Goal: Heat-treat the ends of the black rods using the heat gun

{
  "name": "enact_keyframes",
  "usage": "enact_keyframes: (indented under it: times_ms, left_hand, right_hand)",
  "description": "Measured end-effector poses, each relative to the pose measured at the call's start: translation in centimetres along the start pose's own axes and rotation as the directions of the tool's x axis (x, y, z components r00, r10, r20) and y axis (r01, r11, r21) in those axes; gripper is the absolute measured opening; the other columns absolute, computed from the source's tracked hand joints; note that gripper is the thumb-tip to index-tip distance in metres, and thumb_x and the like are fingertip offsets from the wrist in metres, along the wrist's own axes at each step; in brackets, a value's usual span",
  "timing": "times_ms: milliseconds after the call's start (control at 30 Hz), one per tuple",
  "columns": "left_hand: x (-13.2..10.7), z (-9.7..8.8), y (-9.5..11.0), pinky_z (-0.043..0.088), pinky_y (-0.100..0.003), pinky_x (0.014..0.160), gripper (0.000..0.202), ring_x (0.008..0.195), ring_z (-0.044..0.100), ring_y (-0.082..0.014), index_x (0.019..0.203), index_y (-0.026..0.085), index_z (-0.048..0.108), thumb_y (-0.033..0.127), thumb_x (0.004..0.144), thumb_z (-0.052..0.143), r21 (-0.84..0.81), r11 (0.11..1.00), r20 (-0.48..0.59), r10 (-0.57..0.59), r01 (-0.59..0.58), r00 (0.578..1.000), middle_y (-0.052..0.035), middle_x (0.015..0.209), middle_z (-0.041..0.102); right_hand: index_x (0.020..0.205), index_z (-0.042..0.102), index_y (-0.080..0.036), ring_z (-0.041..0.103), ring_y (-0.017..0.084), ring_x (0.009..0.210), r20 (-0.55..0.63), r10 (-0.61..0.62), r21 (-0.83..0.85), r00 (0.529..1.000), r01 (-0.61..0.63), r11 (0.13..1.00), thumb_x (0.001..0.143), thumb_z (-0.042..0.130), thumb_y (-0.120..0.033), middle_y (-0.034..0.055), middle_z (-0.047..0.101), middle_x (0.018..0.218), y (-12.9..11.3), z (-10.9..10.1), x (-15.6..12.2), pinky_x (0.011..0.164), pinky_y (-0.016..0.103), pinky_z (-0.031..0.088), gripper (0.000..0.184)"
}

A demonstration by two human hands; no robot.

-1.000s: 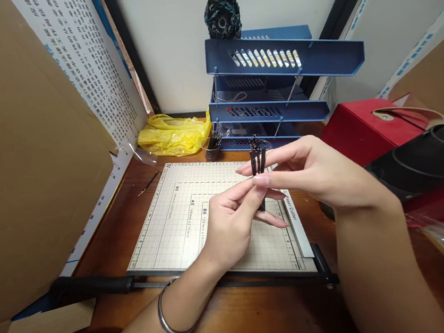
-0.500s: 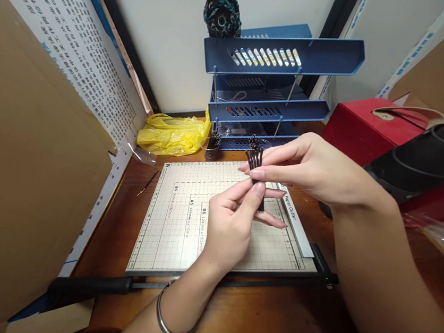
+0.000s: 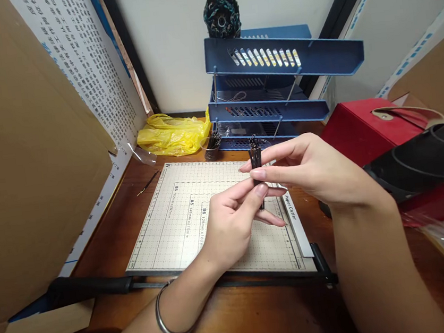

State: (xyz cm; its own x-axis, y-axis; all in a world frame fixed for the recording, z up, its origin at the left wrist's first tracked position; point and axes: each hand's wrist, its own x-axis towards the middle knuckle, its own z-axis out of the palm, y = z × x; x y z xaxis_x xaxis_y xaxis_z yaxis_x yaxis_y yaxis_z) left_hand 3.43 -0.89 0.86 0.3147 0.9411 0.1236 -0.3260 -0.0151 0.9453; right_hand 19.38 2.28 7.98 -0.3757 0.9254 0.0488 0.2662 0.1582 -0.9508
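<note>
A small bundle of thin black strips (image 3: 257,161) stands nearly upright above the paper cutter (image 3: 165,231). My left hand (image 3: 232,221) pinches its lower part between thumb and fingers, other fingers partly extended behind. My right hand (image 3: 306,173) grips it higher up, thumb in front and fingers behind. The strips' upper ends stick out above my right thumb, close together, and a short piece shows below the left thumb. I cannot make out exactly what the strips are.
Beyond the cutter stand a clear cup of black strips (image 3: 212,147), a yellow plastic bag (image 3: 174,134) and a blue tray rack (image 3: 285,55). One loose black strip (image 3: 148,182) lies left. A red box (image 3: 365,123) and a black tube (image 3: 425,156) are right; the cutter's handle (image 3: 91,285) is front left.
The strips' upper ends, fanned out before, are now gathered into a tighter bunch. Both hands stay in nearly the same place and keep their grip.
</note>
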Motion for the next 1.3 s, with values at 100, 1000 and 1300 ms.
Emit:
enact_keyframes:
  times_ms: [100,1000,1300]
  left_hand:
    - [-0.1,0.0,0.0,0.062,-0.021,0.059,0.026,0.058,0.076,-0.0145,0.108,0.014,0.077,0.036,0.099,0.066,-0.003,1.0,0.006,-0.011,0.011,1.0,-0.0082,0.101,0.081]
    - [0.0,-0.1,-0.3,0.06,-0.021,0.053,0.063,0.05,0.073,-0.0151,0.145,0.011,0.058,0.039,0.092,0.076,-0.098,0.994,-0.085,-0.059,0.051,0.995,-0.0107,0.098,0.082]
    - [0.0,0.0,-0.3,0.06,-0.02,0.054,0.063,0.05,0.073,-0.0138,0.147,0.01,0.056,0.036,0.093,0.075,-0.105,0.993,-0.069,-0.065,0.057,0.996,-0.0102,0.1,0.082]
  right_hand:
    - [0.09,0.081,-0.02,0.07,0.017,0.08,-0.052,-0.056,0.054,0.997,0.059,0.997,0.074,0.087,-0.043,0.0057,0.076,0.094,0.4,0.0,0.0,0.067,0.026,0.057,0.029]
    - [0.103,0.079,-0.02,0.061,0.012,0.069,-0.267,-0.088,0.139,0.96,0.129,0.982,0.073,0.089,-0.038,0.0046,0.073,0.089,1.6,0.0,0.4,0.051,0.022,0.043,0.036]
    - [0.09,0.079,-0.018,0.059,0.011,0.066,-0.297,-0.091,0.121,0.951,0.132,0.984,0.073,0.088,-0.04,0.0044,0.072,0.085,1.5,0.1,0.5,0.051,0.023,0.042,0.029]
